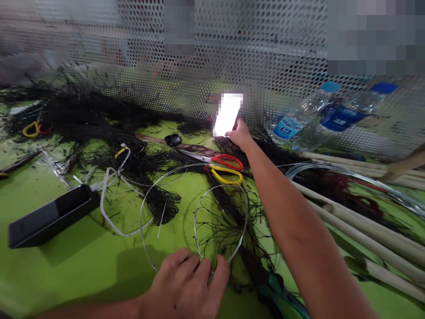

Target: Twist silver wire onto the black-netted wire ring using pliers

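Observation:
My left hand (pixel 191 281) is at the bottom centre, fingers curled round the lower edge of a small wire ring (pixel 195 223) with dark netting (pixel 232 212) inside it. A larger loop of clear wire (pixel 142 217) reaches down beside this hand. Farther off, my right hand (pixel 239 135) holds a bright white phone-like screen (pixel 228 114) upright near the perforated wall. Scissors (pixel 227 168) with one red and one yellow handle lie between the two hands. A small black case (pixel 173 140) sits left of the scissors.
A dark power bank (pixel 53 215) with a white cable (pixel 106 208) lies left. Black netting (pixel 83 115) lines the perforated metal wall (pixel 206 57). Two water bottles (pixel 288 127) (pixel 343 116), coiled wire (pixel 372 177) and pale sticks (pixel 365 226) are right. Other scissors (pixel 31 129) lie far left.

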### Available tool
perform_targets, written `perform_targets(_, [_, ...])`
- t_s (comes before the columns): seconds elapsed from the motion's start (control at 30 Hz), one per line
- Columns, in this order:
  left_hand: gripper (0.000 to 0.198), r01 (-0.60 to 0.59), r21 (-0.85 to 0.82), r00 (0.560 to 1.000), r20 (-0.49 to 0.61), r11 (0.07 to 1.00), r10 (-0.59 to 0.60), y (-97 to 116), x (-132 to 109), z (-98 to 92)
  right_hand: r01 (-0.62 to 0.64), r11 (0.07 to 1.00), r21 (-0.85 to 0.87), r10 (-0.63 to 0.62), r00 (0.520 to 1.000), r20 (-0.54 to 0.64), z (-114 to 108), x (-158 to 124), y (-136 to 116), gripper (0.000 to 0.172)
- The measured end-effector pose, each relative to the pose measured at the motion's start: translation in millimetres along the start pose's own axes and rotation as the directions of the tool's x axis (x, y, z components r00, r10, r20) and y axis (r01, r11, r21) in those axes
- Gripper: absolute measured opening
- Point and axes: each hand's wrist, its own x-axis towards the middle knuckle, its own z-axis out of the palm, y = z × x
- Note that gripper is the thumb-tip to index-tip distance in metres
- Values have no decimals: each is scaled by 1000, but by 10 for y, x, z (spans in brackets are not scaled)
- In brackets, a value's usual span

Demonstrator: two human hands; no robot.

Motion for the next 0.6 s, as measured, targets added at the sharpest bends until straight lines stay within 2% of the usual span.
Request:
perform_targets(0.1, [11, -5, -2, 1000, -1, 1000, 5, 3, -1, 13, -10, 1000, -4, 10, 1000, -5, -11, -34, -34, 42])
perform_targets(0.23, [11, 10, 0, 1000, -13, 1000, -10, 13, -1, 26, -39, 999, -8, 39, 997, -62, 18, -111, -145, 66])
perform_targets(0.3, [10, 11, 0, 1000, -10, 1000, -11, 17, 0, 29, -53, 999, -9, 52, 991, -125, 39, -122, -238, 71])
perform_targets(0.37, [10, 11, -4, 1000, -4, 1000, -11, 19, 1, 34, -72, 997, -12, 68, 977, -203, 37, -86, -352, 66])
perform_targets(0.47, [11, 20, -2, 1000, -16, 1000, -20, 20, 0, 58, -136, 990, -19, 125, 946, -300, -31, 46, -524, 49])
perform_targets(0.6, [9, 30, 14, 999, -42, 999, -30, 25, -11, 110, -260, 965, -29, 234, 906, -352, -160, 249, -650, 37])
